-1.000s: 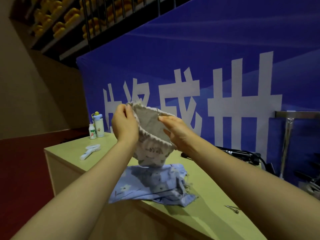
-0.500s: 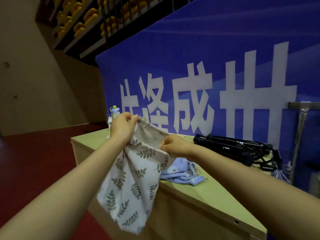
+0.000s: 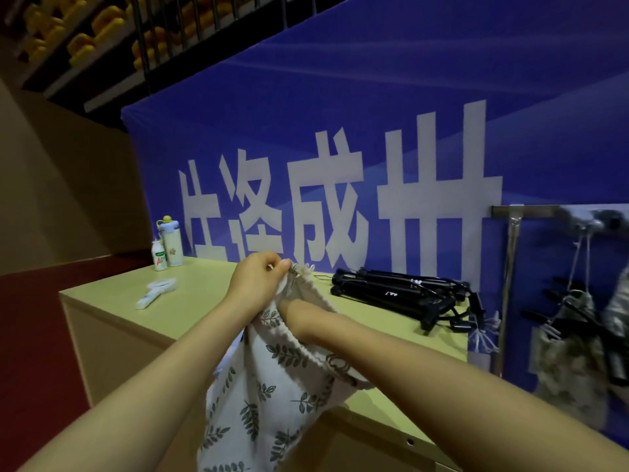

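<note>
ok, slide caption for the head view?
Left hand pinches the top edge of a leaf-print cloth while the right forearm reaches inside it, at a table holding black hangers.

The leaf-print cloth (image 3: 272,386) is matt woven fabric with a ribbed, gathered edge. The desk (image 3: 211,277) looks like smooth pale wood with a faint sheen. The hangers (image 3: 391,289) are slightly glossy black plastic, and the rail (image 3: 531,210) is dull metal.

The cloth (image 3: 272,403) is off-white, printed all over with dark grey-green leaf sprigs. The table (image 3: 204,284) is pale yellow-green. The banner (image 3: 374,114) is blue with large white characters. The hangers (image 3: 391,291) are black, the floor (image 3: 34,335) dark red, and the seats (image 3: 85,39) at upper left yellow.
</note>
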A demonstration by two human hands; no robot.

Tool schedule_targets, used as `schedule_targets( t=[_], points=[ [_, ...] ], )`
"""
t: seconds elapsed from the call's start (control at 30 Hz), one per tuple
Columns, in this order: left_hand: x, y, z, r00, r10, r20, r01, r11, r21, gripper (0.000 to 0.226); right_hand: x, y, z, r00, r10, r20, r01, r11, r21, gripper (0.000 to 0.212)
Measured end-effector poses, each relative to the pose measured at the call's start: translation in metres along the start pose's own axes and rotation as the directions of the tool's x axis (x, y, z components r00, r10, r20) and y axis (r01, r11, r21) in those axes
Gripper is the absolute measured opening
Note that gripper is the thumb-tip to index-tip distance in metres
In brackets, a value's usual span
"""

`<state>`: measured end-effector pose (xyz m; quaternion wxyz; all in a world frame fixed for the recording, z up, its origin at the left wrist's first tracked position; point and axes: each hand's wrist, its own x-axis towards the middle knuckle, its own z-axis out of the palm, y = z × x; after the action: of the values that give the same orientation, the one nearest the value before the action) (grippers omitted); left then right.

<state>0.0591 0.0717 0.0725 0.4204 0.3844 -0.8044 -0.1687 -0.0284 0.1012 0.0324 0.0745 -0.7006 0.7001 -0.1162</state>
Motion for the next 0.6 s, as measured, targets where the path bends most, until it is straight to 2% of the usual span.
schedule_targets(
  t=[0.13,0.2,0.3,0.37,0.43,0.5,0.6],
  points=[
    [0.015,-0.007,0.025,0.999,-0.044,-0.007,0.043,0.998,-0.049,0.039,0.000,0.024,-0.006,0.989,-0.029,-0.144,0.038,0.997,0.063,0.018],
    [0.022,-0.012,0.039,0.997,-0.071,-0.032,0.068,0.995,-0.071,0.036,-0.001,0.039,-0.013,0.956,-0.008,-0.294,0.071,0.976,0.205,0.026],
    [0.034,-0.020,0.058,0.990,-0.121,-0.070,0.113,0.987,-0.115,0.036,-0.005,0.068,-0.029,0.815,0.198,-0.545,0.153,0.833,0.531,0.025],
    [0.042,-0.026,0.070,0.987,-0.137,-0.080,0.126,0.984,-0.129,0.037,0.001,0.098,-0.035,0.729,0.333,-0.598,0.133,0.788,0.601,0.024],
    [0.051,-0.031,0.081,0.986,-0.152,-0.075,0.141,0.981,-0.136,0.037,0.013,0.133,-0.035,0.721,0.388,-0.574,-0.032,0.846,0.532,0.025],
    [0.061,-0.037,0.095,0.984,-0.168,-0.065,0.157,0.978,-0.140,0.040,0.028,0.170,-0.028,0.774,0.396,-0.494,-0.228,0.902,0.366,0.027],
    [0.071,-0.043,0.113,0.981,-0.187,-0.050,0.178,0.974,-0.143,0.040,0.041,0.209,-0.014,0.831,0.410,-0.376,-0.393,0.911,0.126,0.023]
  ],
)
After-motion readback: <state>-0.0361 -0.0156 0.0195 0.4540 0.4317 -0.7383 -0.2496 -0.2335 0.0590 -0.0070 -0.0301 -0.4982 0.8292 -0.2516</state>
